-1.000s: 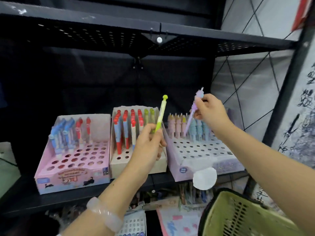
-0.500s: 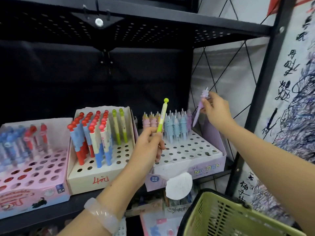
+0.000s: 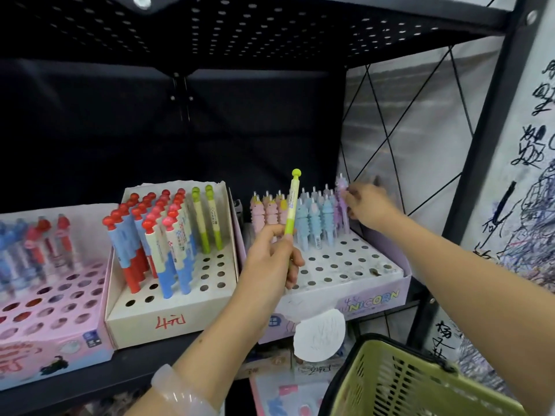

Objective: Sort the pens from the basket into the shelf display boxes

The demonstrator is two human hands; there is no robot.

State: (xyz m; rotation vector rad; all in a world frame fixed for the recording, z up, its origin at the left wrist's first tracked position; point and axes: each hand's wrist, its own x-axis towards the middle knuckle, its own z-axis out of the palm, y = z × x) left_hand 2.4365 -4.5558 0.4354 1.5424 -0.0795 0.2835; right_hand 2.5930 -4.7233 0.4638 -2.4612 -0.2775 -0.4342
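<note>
The right hand (image 3: pixel 368 205) has lowered its one purple pen (image 3: pixel 341 202) among the boxed pens, grip closed; left hand (image 3: pixel 271 255) grips one green pen (image 3: pixel 290 211).

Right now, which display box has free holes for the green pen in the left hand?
The cream middle box has open holes in its right-front part, below its two green pens; its left and back are packed with red-capped pens. The unicorn box is bare in front and crowded at the back, where the right hand is. The green pen is in the left hand.
</note>
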